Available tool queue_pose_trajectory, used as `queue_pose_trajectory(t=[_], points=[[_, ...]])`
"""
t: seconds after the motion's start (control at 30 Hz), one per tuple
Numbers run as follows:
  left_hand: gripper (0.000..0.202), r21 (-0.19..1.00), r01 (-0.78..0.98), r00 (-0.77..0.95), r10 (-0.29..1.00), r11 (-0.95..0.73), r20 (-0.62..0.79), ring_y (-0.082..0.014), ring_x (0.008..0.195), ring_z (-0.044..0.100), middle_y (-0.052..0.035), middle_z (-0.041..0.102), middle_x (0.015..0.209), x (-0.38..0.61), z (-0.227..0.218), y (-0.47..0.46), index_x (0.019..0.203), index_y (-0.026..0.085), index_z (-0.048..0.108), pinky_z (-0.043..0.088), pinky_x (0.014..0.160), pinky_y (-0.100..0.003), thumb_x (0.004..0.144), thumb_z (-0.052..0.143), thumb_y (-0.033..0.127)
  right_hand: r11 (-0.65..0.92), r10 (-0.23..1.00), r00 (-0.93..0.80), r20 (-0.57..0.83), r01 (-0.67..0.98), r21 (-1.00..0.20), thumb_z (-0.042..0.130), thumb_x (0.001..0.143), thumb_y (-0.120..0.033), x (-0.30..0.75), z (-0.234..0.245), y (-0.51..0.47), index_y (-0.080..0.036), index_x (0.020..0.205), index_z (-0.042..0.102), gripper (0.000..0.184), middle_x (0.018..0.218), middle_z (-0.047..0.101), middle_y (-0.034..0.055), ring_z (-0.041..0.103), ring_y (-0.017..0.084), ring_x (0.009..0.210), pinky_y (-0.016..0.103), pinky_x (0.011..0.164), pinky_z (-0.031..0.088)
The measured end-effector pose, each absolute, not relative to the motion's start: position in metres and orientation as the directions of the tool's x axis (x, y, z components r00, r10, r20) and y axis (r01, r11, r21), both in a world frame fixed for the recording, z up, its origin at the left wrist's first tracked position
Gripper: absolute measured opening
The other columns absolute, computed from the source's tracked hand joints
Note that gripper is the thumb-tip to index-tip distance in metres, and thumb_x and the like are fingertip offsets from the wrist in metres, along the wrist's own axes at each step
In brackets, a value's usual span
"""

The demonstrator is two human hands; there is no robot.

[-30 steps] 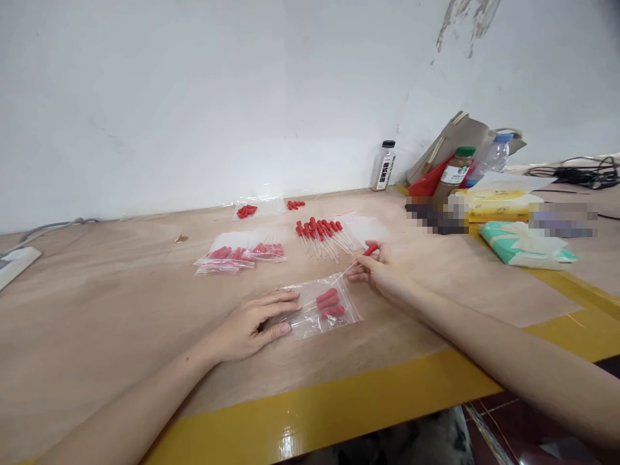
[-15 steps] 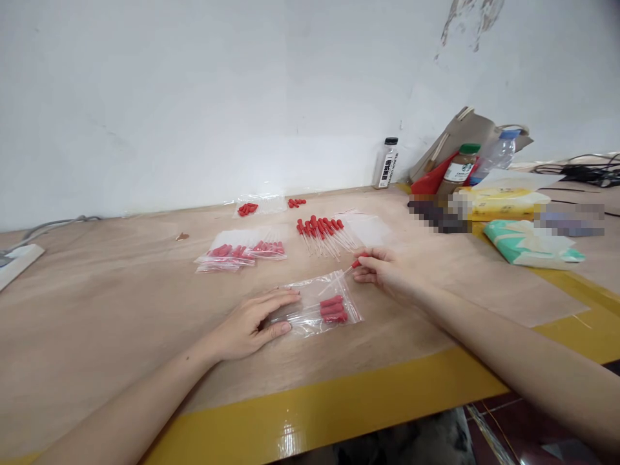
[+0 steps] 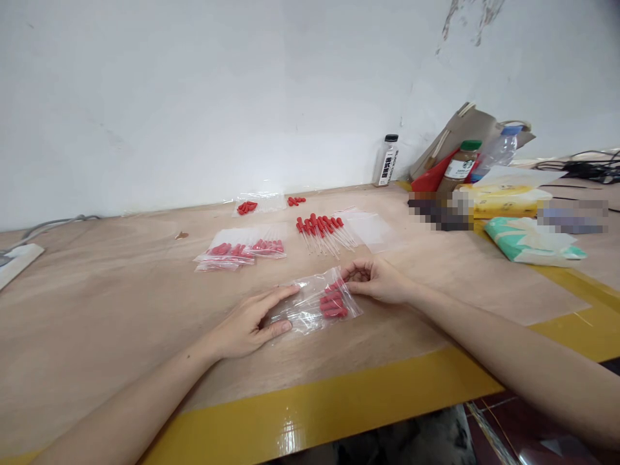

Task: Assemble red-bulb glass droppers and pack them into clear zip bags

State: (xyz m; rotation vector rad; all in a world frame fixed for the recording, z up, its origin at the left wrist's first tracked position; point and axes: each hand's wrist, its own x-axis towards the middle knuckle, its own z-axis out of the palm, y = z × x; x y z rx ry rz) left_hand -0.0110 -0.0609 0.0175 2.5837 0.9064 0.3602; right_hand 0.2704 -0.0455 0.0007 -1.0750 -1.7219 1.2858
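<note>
A clear zip bag [image 3: 310, 323] lies on the table in front of me, with several red-bulbed droppers [image 3: 333, 305] inside. My left hand [image 3: 254, 321] rests on the bag's left end, its fingers stretched and its thumb apart. At the bag's right, open end, my right hand [image 3: 371, 279] pinches the red bulb of one more dropper [image 3: 336, 285], whose thin stem lies within the bag. Behind the bag is a loose pile of red-bulbed droppers [image 3: 320, 229]. Filled bags of droppers [image 3: 227, 248] are stacked at the left.
Flat plastic bags [image 3: 371, 229] lie right of the pile. Loose red bulbs [image 3: 247, 208] sit near the wall. At the right stand a black-capped bottle [image 3: 386, 161], a green-capped bottle [image 3: 458, 169] and tissue packs [image 3: 527, 242]. Yellow tape [image 3: 310, 413] lines the table's front edge.
My right hand has moved left to the bag's mouth, and the dropper it holds has slid into the bag beside the others. My left hand has stayed in place.
</note>
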Motion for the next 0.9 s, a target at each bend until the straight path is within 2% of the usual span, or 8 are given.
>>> queue_pose_trajectory(t=[0.1, 0.23, 0.4, 0.47, 0.57, 0.67, 0.77, 0.9], points=[[0.051, 0.427, 0.533, 0.765, 0.631, -0.731, 0.126, -0.0206, 0.12, 0.041, -0.0048, 0.041, 0.135, -0.01, 0.018, -0.061, 0.134, 0.027, 0.029, 0.036, 0.098, -0.037, 0.086, 0.045, 0.034, 0.133, 0.938, -0.34, 0.064, 0.185, -0.974, 0.067, 0.064, -0.031, 0.267, -0.002, -0.045, -0.014, 0.081, 0.059, 0.025, 0.076, 0.064, 0.0026, 0.059, 0.011, 0.069, 0.025, 0.063, 0.046], [0.051, 0.431, 0.522, 0.767, 0.626, -0.736, 0.14, -0.0203, 0.119, 0.042, -0.0047, 0.042, 0.134, -0.01, 0.017, -0.061, 0.134, 0.027, 0.029, 0.036, 0.098, -0.037, 0.086, 0.046, 0.034, 0.127, 0.971, -0.226, 0.078, 0.211, -0.969, 0.067, 0.062, -0.031, 0.259, -0.005, -0.045, -0.016, 0.071, 0.055, 0.022, 0.064, 0.06, -0.001, 0.055, 0.009, 0.057, 0.022, 0.053, 0.043], [0.047, 0.41, 0.514, 0.784, 0.607, -0.754, 0.133, -0.0196, 0.122, 0.039, -0.0033, 0.042, 0.134, -0.011, 0.017, -0.06, 0.132, 0.028, 0.034, 0.034, 0.101, -0.037, 0.087, 0.045, 0.032, 0.104, 0.948, -0.318, 0.027, 0.23, -0.968, 0.061, 0.067, -0.033, 0.259, -0.003, -0.043, -0.016, 0.076, 0.056, 0.02, 0.061, 0.057, -0.0022, 0.046, 0.006, 0.046, 0.019, 0.042, 0.037], [0.044, 0.396, 0.517, 0.79, 0.601, -0.759, 0.121, -0.02, 0.123, 0.038, -0.0028, 0.039, 0.136, -0.011, 0.017, -0.059, 0.131, 0.029, 0.037, 0.033, 0.101, -0.038, 0.087, 0.043, 0.032, 0.108, 0.968, -0.251, 0.032, 0.296, -0.949, 0.058, 0.069, -0.032, 0.264, -0.001, -0.035, -0.016, 0.078, 0.056, 0.019, 0.059, 0.055, -0.0027, 0.043, 0.006, 0.043, 0.019, 0.039, 0.034], [0.037, 0.401, 0.517, 0.792, 0.6, -0.756, 0.111, -0.021, 0.122, 0.039, -0.0021, 0.037, 0.137, -0.012, 0.017, -0.059, 0.124, 0.03, 0.046, 0.035, 0.099, -0.037, 0.087, 0.043, 0.033, 0.163, 0.987, -0.073, 0.146, 0.5, -0.851, 0.058, 0.067, -0.024, 0.271, 0.005, -0.011, -0.016, 0.074, 0.057, 0.011, 0.059, 0.056, -0.0015, 0.048, 0.008, 0.049, 0.019, 0.045, 0.037], [0.035, 0.416, 0.512, 0.791, 0.601, -0.752, 0.114, -0.0206, 0.121, 0.04, -0.0023, 0.039, 0.136, -0.012, 0.017, -0.06, 0.121, 0.029, 0.05, 0.036, 0.099, -0.036, 0.087, 0.043, 0.033, 0.182, 0.966, 0.004, 0.257, 0.695, -0.695, 0.057, 0.064, -0.016, 0.267, 0.015, 0.018, -0.016, 0.071, 0.058, 0.007, 0.066, 0.06, 0.0008, 0.053, 0.01, 0.061, 0.021, 0.058, 0.041], [0.037, 0.415, 0.504, 0.795, 0.595, -0.758, 0.121, -0.02, 0.122, 0.039, -0.0031, 0.04, 0.136, -0.011, 0.017, -0.06, 0.124, 0.028, 0.046, 0.035, 0.1, -0.037, 0.087, 0.043, 0.032, 0.116, 0.965, 0.063, 0.256, 0.77, -0.627, 0.058, 0.062, -0.014, 0.254, 0.021, 0.043, -0.015, 0.072, 0.058, 0.01, 0.073, 0.061, 0.0031, 0.055, 0.013, 0.07, 0.022, 0.065, 0.04], [0.039, 0.396, 0.509, 0.793, 0.596, -0.764, 0.13, -0.0203, 0.123, 0.038, -0.0036, 0.04, 0.135, -0.01, 0.016, -0.061, 0.126, 0.027, 0.044, 0.034, 0.101, -0.039, 0.088, 0.042, 0.032, 0.011, 0.975, 0.133, 0.176, 0.765, -0.644, 0.061, 0.059, -0.014, 0.234, 0.023, 0.064, -0.012, 0.074, 0.057, 0.016, 0.074, 0.06, 0.0085, 0.056, 0.018, 0.072, 0.024, 0.06, 0.039]])
